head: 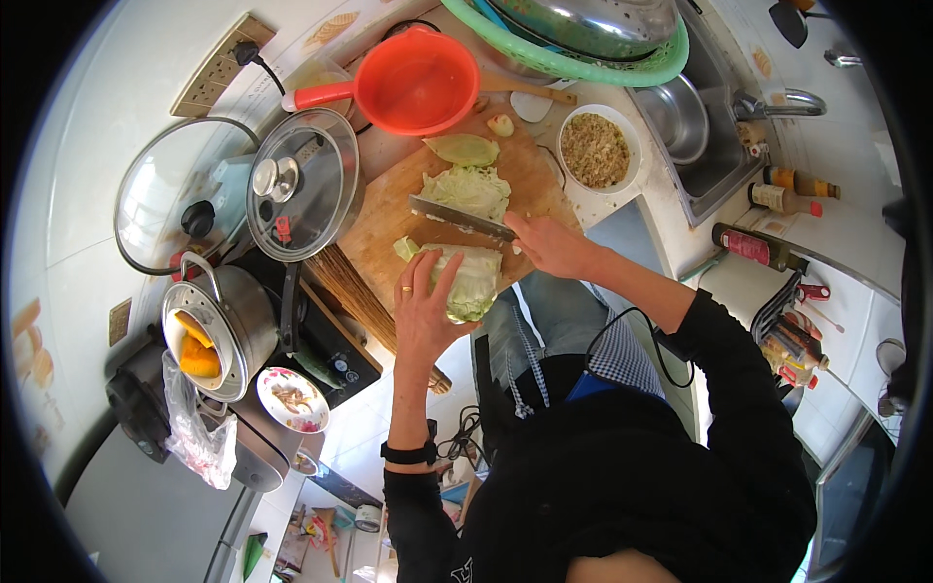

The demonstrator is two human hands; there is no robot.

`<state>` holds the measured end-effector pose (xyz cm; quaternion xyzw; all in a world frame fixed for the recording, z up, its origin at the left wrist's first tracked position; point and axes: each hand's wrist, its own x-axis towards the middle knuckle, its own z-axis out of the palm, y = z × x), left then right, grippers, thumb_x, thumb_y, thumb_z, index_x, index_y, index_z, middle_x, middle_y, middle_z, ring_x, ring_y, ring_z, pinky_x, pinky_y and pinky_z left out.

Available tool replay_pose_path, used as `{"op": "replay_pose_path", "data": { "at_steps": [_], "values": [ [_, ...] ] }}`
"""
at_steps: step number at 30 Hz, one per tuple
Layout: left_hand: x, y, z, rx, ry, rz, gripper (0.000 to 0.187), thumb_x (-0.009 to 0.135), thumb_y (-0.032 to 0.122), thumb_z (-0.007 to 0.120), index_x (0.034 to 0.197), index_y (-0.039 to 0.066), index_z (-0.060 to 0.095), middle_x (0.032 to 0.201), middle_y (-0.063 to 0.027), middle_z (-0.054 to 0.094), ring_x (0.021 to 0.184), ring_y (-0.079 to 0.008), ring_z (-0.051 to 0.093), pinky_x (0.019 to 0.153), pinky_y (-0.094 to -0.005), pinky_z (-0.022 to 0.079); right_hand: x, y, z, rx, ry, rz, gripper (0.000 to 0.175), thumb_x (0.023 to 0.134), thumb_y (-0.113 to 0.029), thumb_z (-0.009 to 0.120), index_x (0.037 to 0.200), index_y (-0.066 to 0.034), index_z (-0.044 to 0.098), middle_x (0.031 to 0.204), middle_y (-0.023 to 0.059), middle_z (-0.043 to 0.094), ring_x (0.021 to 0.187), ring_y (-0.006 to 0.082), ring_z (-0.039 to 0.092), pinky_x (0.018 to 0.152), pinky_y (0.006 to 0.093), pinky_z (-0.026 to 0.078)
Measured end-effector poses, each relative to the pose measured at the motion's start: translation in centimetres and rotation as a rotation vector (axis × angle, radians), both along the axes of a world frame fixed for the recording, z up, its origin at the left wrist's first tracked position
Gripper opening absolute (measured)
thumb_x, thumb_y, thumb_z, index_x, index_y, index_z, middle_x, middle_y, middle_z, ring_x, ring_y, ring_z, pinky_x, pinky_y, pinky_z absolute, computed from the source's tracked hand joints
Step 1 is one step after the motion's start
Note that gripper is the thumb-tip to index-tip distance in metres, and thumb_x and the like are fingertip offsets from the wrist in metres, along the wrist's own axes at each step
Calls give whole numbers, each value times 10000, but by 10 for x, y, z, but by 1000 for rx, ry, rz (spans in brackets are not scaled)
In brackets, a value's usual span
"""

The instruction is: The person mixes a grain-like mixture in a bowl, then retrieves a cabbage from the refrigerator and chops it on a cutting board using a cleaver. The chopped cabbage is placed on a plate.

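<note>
My left hand (430, 299) rests with spread fingers on a cut piece of cabbage (477, 280) at the near edge of the wooden cutting board (386, 204). In my right hand (548, 242) is the handle of a kitchen knife (463, 217), its blade pointing left across the board. Just beyond the blade lies a flat cut portion of cabbage (470, 188), with a loose cabbage leaf (464, 149) behind it. A small pale piece, perhaps garlic or onion (501, 124), lies near the board's far edge.
A red plastic dipper (417, 81) and a green basket (568, 69) stand beyond the board. A white bowl of minced food (595, 149) is at right, near the sink (700, 197). Left are a lidded pan (305, 186), a steamer pot (248, 313) and a floral plate (293, 399).
</note>
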<state>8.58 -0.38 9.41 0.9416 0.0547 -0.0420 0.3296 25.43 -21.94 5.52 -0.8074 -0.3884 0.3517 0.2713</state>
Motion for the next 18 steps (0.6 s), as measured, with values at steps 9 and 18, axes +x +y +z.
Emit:
{"op": "replay_pose_path", "data": {
  "at_steps": [9, 18],
  "values": [
    [-5, -51, -6, 161, 94, 697, 935, 564, 416, 963, 1318, 94, 514, 1270, -148, 501, 1169, -368, 489, 941, -536, 441, -12, -2, -4, 4, -49, -54, 310, 916, -17, 555, 1193, 9, 416, 792, 269, 650, 783, 481, 658, 671, 568, 508],
    [-6, -52, -14, -5, 68, 677, 987, 588, 359, 949, 1397, 81, 457, 1294, -162, 501, 1214, -393, 511, 942, -515, 471, -27, 6, -1, -9, -84, -10, 379, 848, 46, 552, 1202, -9, 426, 1018, 259, 654, 864, 476, 670, 712, 548, 543]
  ]
}}
